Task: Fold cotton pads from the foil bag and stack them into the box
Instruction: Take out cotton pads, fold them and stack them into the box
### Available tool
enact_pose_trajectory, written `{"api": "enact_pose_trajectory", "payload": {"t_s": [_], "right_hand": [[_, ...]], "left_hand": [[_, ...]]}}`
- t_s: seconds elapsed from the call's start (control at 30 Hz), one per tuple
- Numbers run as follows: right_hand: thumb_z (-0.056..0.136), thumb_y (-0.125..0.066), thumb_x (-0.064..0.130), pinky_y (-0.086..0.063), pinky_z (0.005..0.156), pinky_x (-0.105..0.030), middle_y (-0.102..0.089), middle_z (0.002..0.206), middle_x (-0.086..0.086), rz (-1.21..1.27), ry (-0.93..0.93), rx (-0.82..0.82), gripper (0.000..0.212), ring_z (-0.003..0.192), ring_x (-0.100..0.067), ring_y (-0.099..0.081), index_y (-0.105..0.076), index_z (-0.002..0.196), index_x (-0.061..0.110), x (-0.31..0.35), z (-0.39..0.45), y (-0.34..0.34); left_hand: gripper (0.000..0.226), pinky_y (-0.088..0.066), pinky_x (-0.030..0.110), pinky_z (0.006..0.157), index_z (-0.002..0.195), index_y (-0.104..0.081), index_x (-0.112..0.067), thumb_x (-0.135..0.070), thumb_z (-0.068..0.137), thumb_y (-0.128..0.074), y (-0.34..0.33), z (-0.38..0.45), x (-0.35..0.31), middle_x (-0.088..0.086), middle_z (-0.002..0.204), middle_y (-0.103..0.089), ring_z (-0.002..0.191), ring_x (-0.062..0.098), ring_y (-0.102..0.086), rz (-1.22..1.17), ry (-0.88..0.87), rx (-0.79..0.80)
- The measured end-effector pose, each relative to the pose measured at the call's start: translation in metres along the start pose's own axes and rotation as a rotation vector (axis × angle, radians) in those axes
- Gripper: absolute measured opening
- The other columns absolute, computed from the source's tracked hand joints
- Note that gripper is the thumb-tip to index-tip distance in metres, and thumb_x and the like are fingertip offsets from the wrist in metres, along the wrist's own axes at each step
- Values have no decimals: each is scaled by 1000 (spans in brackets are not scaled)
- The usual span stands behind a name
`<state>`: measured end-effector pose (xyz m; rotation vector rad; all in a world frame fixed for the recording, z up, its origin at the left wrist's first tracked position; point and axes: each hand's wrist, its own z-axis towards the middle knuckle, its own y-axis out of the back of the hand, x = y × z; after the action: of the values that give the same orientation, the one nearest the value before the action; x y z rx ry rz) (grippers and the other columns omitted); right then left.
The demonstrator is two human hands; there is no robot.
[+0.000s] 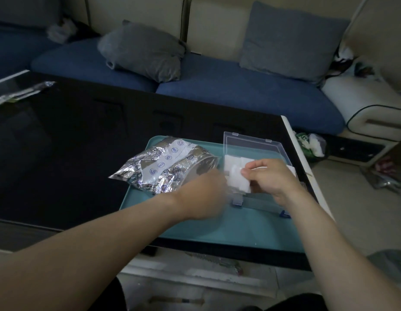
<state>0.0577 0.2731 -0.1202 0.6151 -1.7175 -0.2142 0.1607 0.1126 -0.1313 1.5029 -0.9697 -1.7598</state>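
From the head view: a teal tray (195,232) sits at the near right corner of the dark glossy surface (71,142), and everything in play lies on it. One crinkled foil bag (159,164) rests on the tray's left half, its mouth turned toward the hands. One clear plastic box (251,149) stands just beside it on the right, lid raised at the back, with white cotton pads (234,163) lying inside; too bunched to count.

Two bare hands over the box. The right hand (271,178) hovers above the box's near half, its fingers (251,169) curled and pinching a white cotton pad (237,181) at the edge. The left hand (201,194) is blurred, right at the bag's mouth and up against the pad; I cannot tell what its fingers are doing. Both hands hide the box's front wall, only two blue latches (236,199) poking out.

Beyond the surface runs a blue sofa (240,90) with two grey cushions (143,52). A strip of clear wrapper (20,93) lies far left on the surface, well apart from the tray. On the floor to the right, a bin (311,144) with white scraps.
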Motion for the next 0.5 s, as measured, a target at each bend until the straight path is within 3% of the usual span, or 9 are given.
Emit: {"api": "enact_pose_trajectory", "payload": {"t_s": [0.17,0.33,0.5], "right_hand": [[75,-88,20,-59,84,-41,-73,86,-5,-204,39,-52,28,85,-25,-72,-61,79,18,-3,5,-17],[72,-91,35,-47,70,-27,-70,82,-2,-442,109,-139,32,78,-20,-66,-65,72,16,2,4,-21],[74,-81,53,-51,68,-28,-73,83,-6,-679,53,-75,45,80,-23,-68,-73,83,10,4,3,-17]], "left_hand": [[30,-37,27,93,118,-60,2,-15,94,-53,-3,2,0,19,121,-58,111,30,-57,24,22,-8],[44,-43,31,96,135,-48,-6,-18,93,-55,-3,-2,-2,15,126,-58,108,28,-60,12,9,-1],[37,-42,35,101,129,-55,-9,-23,96,-50,-7,-6,-1,11,128,-49,113,30,-57,143,11,71]]}}
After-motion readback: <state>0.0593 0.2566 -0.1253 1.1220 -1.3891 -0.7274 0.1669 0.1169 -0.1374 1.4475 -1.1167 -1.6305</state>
